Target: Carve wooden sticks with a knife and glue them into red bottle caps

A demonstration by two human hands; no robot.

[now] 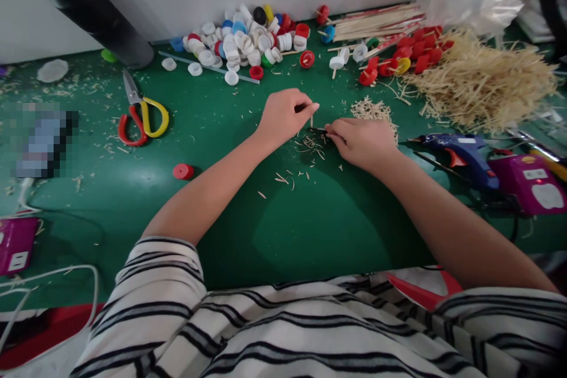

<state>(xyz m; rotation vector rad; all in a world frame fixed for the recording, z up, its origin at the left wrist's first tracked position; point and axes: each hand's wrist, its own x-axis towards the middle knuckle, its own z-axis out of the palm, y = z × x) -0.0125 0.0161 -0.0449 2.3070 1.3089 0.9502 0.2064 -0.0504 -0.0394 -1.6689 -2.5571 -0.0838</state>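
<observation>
My left hand (pixel 286 117) pinches a short thin wooden stick (pixel 311 120) upright between thumb and fingertips. Closed around a small dark blade (pixel 318 130), my right hand (pixel 365 140) keeps its tip at the lower end of that stick. Thin wood shavings (pixel 312 144) lie on the green table below both hands. Just behind my right hand is a small pile of wood chips (pixel 372 111). A red bottle cap with a hole (pixel 183 171) sits beside my left forearm.
Scissors (pixel 140 112) lie at left, near a black bottle (pixel 106 23). Bottle caps (pixel 248 41) and wooden sticks (pixel 376 22) are heaped along the wall. On the right are a straw-like heap (pixel 491 82), a blue glue gun (pixel 463 153) and a purple power socket (pixel 529 183).
</observation>
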